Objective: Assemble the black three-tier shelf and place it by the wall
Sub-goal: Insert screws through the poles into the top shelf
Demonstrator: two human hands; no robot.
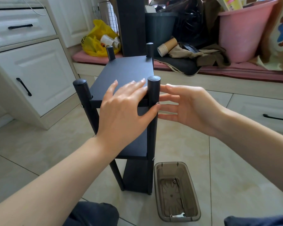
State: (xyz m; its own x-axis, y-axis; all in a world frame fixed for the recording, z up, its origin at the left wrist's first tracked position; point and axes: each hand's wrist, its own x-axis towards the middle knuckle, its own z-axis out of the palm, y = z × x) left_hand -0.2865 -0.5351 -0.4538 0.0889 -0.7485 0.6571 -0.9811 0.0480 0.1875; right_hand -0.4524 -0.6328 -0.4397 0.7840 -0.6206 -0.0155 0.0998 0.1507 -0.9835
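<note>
The black three-tier shelf [126, 72] stands upright on the tiled floor in front of me, its boards held between four round black posts. The near right post [153, 88] rises between my two hands. My left hand [126, 108] lies flat over the top board's front right corner, fingers spread, thumb against the post. My right hand [186, 108] hovers just right of that post with fingers apart, fingertips close to it. Neither hand grips anything.
A brown translucent plastic tray [195, 199] with a few small screws and a white wrench lies on the floor at the shelf's right foot. White cabinets [36, 75] stand left. A cushioned bench [235, 70] behind holds a yellow bag, paper cups and a pink bucket [242, 33].
</note>
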